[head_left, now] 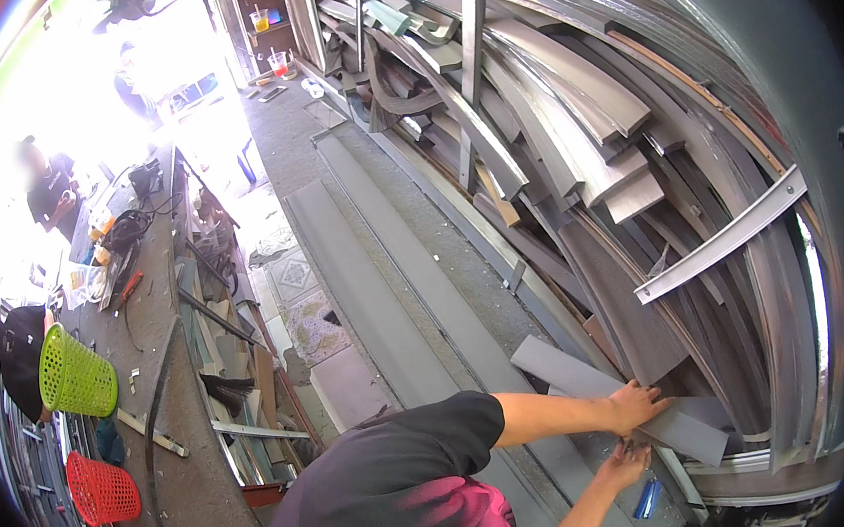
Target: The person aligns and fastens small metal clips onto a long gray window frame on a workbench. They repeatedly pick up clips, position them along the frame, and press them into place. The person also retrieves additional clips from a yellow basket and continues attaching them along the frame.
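My left hand rests across a grey flat strip, its fingers curled over the strip's edge. This short piece lies aslant at the right, over longer material. Close under it is my right hand, palm side up, with its fingers bent toward the strip. What sits in those fingers is too small to make out. A blue object shows just below the right hand; whether the hand holds it I cannot tell. Two long grey panels run away from me along the work surface, partly behind my arms and shirt.
Stacked metal and grey profiles fill a rack at the right, behind a white bracket. At left stands a bench with a green basket, red baskets and tools. Another person is beyond the bench. Cups stand at the far end.
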The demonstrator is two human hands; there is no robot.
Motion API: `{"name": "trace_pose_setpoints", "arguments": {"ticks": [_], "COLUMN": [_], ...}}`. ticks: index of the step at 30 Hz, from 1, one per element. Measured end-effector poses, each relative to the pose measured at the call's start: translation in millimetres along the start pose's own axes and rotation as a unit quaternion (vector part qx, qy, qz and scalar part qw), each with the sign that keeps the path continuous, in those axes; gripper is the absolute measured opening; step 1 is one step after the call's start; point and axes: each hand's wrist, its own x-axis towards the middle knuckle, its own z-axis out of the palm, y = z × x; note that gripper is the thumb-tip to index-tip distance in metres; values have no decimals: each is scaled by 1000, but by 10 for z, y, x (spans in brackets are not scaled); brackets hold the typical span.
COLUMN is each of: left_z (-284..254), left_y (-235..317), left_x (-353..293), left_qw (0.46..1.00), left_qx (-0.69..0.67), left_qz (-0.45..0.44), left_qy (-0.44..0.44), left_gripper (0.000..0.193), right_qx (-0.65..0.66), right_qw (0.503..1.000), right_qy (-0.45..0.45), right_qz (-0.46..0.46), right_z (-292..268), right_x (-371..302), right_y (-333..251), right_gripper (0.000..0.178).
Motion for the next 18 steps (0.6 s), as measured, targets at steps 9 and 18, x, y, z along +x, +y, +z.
{"name": "trace_pose_setpoints", "arguments": {"ticks": [9, 18], "left_z": [95, 86], "left_y": [131, 431], "left_x": [-391, -221], "left_qw": [981, 990], "left_qx": [-26, 40], "left_qz": [-7, -38], "left_qy": [193, 127], "left_gripper": [67, 128], "right_qx": [10, 138], "right_qw": [999, 986], "right_qy": [4, -36], "right_qz": [44, 83], "right_z": [-268, 7], "right_x": [-356, -431], "right_y": [-93, -262], "right_gripper": [30, 10]}}
